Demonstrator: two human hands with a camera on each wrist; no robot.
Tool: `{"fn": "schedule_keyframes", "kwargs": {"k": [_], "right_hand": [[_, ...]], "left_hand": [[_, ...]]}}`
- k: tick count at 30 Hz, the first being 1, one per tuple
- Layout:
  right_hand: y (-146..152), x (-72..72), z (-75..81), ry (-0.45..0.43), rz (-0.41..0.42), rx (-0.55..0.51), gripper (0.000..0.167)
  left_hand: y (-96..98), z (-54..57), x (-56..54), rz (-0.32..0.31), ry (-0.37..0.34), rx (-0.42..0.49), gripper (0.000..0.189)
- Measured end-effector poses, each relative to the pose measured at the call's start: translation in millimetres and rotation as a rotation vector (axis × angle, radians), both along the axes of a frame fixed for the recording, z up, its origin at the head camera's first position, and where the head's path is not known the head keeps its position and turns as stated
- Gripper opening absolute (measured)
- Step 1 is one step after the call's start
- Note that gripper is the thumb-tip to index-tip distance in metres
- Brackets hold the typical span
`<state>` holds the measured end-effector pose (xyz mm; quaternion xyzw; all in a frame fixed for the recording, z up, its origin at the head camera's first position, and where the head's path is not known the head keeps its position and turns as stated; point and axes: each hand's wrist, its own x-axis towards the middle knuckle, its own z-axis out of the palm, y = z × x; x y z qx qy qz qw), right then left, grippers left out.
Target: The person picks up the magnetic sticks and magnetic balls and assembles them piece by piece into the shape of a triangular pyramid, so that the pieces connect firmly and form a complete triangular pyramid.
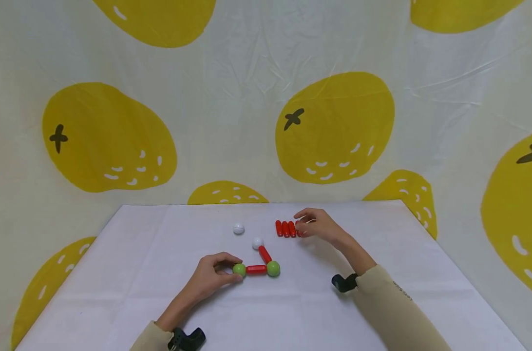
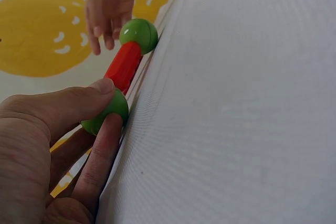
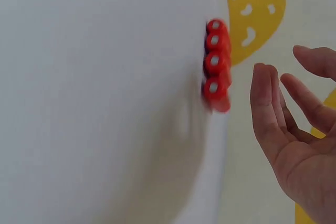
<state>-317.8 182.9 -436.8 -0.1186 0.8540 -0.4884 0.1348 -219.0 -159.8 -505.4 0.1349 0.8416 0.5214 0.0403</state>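
Left hand pinches a green ball; joined red rod extends rightward from its fingertips. Right hand: fingers loose, empty, just beside four red rods. Risk: close spacing; a sideways brush could scatter them. Between the hands, a white-tipped branch obstructs; loose white ball beyond left fingers.

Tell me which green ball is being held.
The left green ball in the head view, pinched by the left hand; the other green ball, untouched, joins two red rods.
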Motion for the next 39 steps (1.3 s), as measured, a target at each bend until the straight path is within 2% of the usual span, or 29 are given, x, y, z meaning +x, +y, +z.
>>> {"fn": "schedule_keyframes", "kwargs": {"k": [7,16,30,39], "right_hand": [[16.1,-15.5,-7.1,0.035,-0.075,0.136,0.035],[19.1,-33.2,-28.4,-0.038,-0.084,0.184,0.034],[13.1,-33.3,-29.4,-0.018,-0.075,0.178,0.031],[6.1,-28.6,-28.3,-0.053,-0.131,0.157,0.031]], "left_hand": [[0.0,1.1,0.4,-0.003,-0.007,0.011,0.033],[-0.5,0.8,0.7,-0.008,-0.013,0.011,0.034],[0.4,0.8,-0.3,-0.007,-0.013,0.007,0.033],[-0.9,-0.6,0.6,-0.001,-0.011,0.003,0.033]]}}
